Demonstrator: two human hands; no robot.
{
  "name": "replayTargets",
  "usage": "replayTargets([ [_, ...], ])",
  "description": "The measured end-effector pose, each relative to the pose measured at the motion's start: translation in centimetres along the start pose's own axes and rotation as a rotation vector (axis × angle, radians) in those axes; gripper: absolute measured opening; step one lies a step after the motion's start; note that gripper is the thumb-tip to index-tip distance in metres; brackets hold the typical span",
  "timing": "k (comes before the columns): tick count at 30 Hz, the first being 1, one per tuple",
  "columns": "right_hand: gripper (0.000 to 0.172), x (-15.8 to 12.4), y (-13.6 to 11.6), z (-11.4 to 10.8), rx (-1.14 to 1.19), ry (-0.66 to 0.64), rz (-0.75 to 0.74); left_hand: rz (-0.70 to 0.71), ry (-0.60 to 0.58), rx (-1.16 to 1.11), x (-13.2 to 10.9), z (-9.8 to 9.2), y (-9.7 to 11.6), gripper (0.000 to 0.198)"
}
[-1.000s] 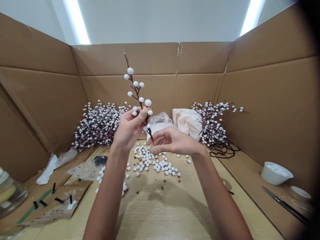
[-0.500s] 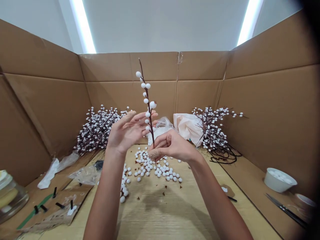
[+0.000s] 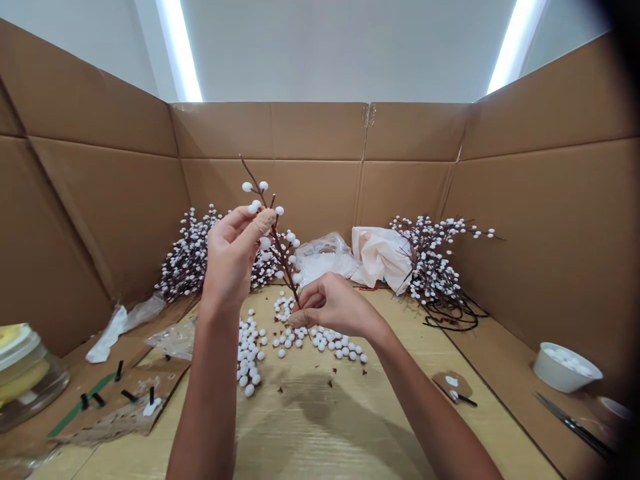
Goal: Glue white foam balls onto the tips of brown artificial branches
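A brown artificial berry branch (image 3: 283, 257) with white round berries leans to the left in front of me. My right hand (image 3: 333, 307) pinches its lower stem between thumb and fingers. Higher up, my left hand (image 3: 237, 243) is closed on the branch near its upper berries; whether it grips the stem or a berry there is hidden by the thumb. Both thumbs have a tan covering at the tip. Loose white berries (image 3: 250, 360) lie on the table (image 3: 310, 433) beneath my hands, with small brown bits scattered among them.
Bunches of finished-looking berry branches stand at back left (image 3: 183, 260) and back right (image 3: 433, 260). Between them are a clear plastic bag (image 3: 325, 257) and white wrapping (image 3: 383, 257). On the right are a white bowl (image 3: 565, 367) and scissors (image 3: 570, 423); a jar (image 3: 30, 380) stands left. Cardboard walls surround everything.
My left hand has gone from spread fingers behind the branch to closed on its upper part. The branch has tilted left, and its top has come down. The view has shifted slightly.
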State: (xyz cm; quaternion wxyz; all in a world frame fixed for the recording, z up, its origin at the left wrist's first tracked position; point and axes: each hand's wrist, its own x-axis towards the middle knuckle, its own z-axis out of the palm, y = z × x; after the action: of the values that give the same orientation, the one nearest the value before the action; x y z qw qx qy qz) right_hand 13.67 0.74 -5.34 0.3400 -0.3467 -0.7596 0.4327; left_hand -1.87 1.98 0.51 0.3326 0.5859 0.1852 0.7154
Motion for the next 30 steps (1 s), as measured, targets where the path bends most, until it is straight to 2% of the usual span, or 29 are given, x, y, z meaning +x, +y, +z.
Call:
replayTargets([
  [5, 0.031, 0.1, 0.2, 0.2, -0.060, 0.009, -0.006, -0.020, 0.074, -0.029, 0.3, 0.0, -0.1, 0.007],
  [10, 0.027, 0.2, 0.7, 0.3, -0.103, 0.009, -0.033, -0.050, 0.042, -0.019, 0.4, 0.0, -0.4, 0.006],
  [15, 0.029, 0.3, 1.0, 0.6, -0.125, -0.006, -0.057, -0.073, 0.010, 0.036, 0.0, 0.0, -0.7, 0.013],
  [17, 0.028, 0.4, 1.0, 0.0, -0.085, -0.066, -0.066, -0.067, 0.012, 0.059, -0.1, 0.0, -0.6, 0.013],
  [19, 0.030, 0.7, 1.7, -0.9, 0.050, -0.222, -0.059, -0.041, 0.021, 0.078, -0.2, -0.1, -0.5, 0.010],
  [21, 0.038, 1.2, 3.2, -1.4, 0.248, -0.379, -0.028, -0.010, 0.015, 0.072, -0.2, -0.2, -0.3, 0.009],
  [23, 0.041, 2.0, 5.5, -1.1, 0.351, -0.395, 0.030, -0.002, 0.010, 0.056, -0.2, -0.3, -0.2, 0.010],
  [25, 0.040, 2.9, 8.2, 0.3, 0.174, -0.315, 0.104, -0.032, 0.012, 0.057, -0.3, -0.2, -0.2, 0.011],
  [27, 0.030, 3.8, 10.6, 2.3, -0.255, -0.264, 0.106, -0.082, 0.005, 0.072, -0.4, -0.1, -0.1, 0.011],
  [30, 0.031, 4.6, 12.6, 4.9, -0.449, -0.246, 0.070, -0.140, -0.034, 0.063, -0.7, 0.4, 0.2, 0.011],
])
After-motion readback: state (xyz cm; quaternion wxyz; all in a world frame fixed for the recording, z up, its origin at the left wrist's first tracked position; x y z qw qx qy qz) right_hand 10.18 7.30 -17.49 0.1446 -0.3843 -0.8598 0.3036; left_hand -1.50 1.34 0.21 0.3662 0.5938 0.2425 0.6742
